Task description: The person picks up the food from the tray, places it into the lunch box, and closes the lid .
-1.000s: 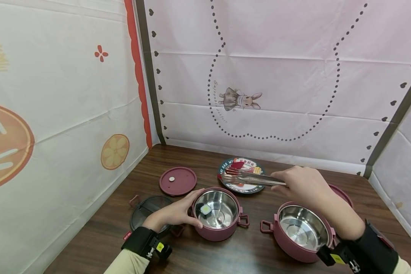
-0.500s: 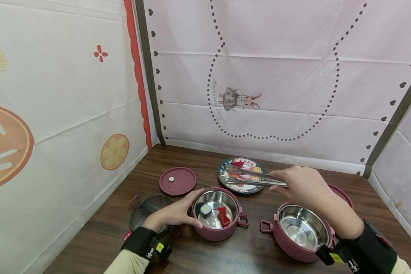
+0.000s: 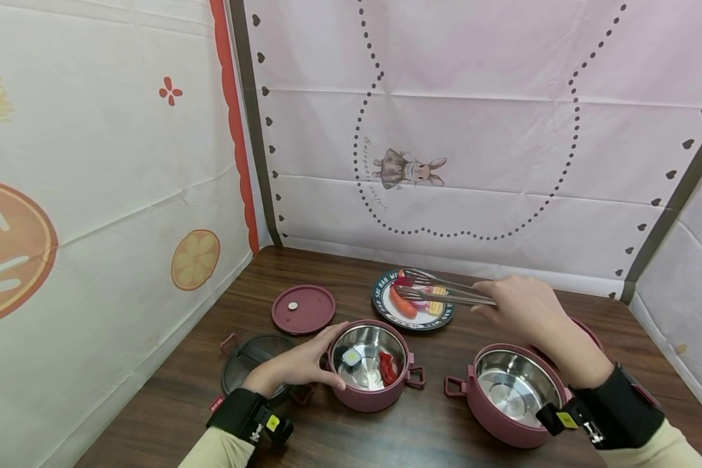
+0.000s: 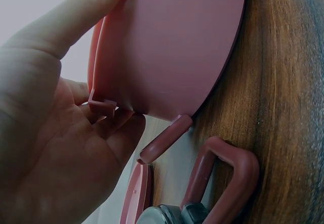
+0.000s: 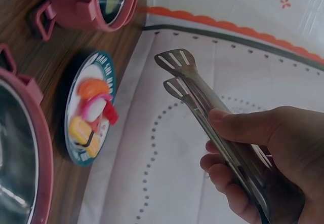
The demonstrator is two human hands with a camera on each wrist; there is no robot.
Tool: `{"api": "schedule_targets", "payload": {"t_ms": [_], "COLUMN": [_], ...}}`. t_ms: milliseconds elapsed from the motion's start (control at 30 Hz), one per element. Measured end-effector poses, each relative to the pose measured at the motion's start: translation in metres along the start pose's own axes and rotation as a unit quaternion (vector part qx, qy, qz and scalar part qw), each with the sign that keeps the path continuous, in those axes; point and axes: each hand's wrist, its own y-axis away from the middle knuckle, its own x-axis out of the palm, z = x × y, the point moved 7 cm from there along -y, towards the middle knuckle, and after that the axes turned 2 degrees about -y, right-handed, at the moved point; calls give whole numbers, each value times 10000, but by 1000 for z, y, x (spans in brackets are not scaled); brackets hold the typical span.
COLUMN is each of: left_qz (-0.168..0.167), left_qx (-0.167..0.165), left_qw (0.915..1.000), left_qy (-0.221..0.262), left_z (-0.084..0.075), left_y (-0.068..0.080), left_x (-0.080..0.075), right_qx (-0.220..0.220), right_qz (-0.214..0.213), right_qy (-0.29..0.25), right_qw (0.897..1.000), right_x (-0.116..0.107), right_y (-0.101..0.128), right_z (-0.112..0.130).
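Both hands busy: right hand (image 3: 523,307) pinches the tongs (image 3: 441,291), lying level, tips aimed left over the plate (image 3: 386,310); left hand (image 3: 301,361) cups the pot (image 3: 371,393), fingers spread.

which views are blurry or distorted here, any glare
Head view: sharp, wide-angle bending at the edges, soft glare inside the right steel pot. Left wrist view: dim, the pink pot wall fills it, soft. Right wrist view: tilted, tongs crisp, plate slightly soft.

Left hand (image 3: 301,364) low and forward, fingers curved in a loose grip, right hand (image 3: 523,309) raised, fingers pinched
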Motion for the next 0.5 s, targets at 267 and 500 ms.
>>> {"api": "schedule_targets", "payload": {"t_ms": [267, 500], "left_qz": [-4, -11], "left_qx": [-44, -38], "left_qw": [10000, 10000], "left_qy": [-16, -28], "left_z": [2, 2], "left_y": [1, 0], "left_x": [0, -1], "right_qx": [254, 302], "right_qz": [237, 238], "right_qy": [73, 121], "right_qw": [9994, 9992], "right_x": [18, 31], "right_y": [-10, -24], "right_z": [-15, -20]}}
